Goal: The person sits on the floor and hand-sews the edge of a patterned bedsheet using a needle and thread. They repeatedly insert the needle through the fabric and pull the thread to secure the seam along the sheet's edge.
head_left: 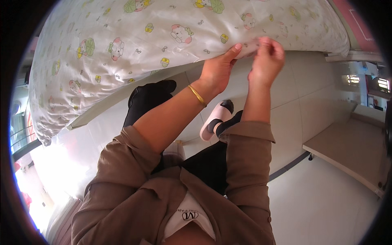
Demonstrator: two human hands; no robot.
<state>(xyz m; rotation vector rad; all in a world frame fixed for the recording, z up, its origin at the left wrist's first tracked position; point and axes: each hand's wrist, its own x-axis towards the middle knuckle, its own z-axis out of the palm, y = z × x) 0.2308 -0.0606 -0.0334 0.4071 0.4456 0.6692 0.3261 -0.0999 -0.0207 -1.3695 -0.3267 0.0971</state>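
A white duvet (pixel 147 39) printed with cartoon animals and small yellow pots spreads across the top of the view. My left hand (pixel 218 72), with a gold bangle (pixel 197 95) at its wrist, holds the duvet's near edge, thumb on top and fingers underneath. Just to its right, my right hand (pixel 267 61) is slightly blurred, its thumb and fingers pinched together at the same edge. The fabric between the two hands is drawn up a little. Whether something small sits between the right fingertips cannot be made out.
Below the duvet runs a pale bed-frame edge (pixel 101 107). My foot in a pink slipper (pixel 216 118) rests on the tiled floor (pixel 284 82). On the right stands a low wooden platform (pixel 346 144). Bright light enters at the lower left.
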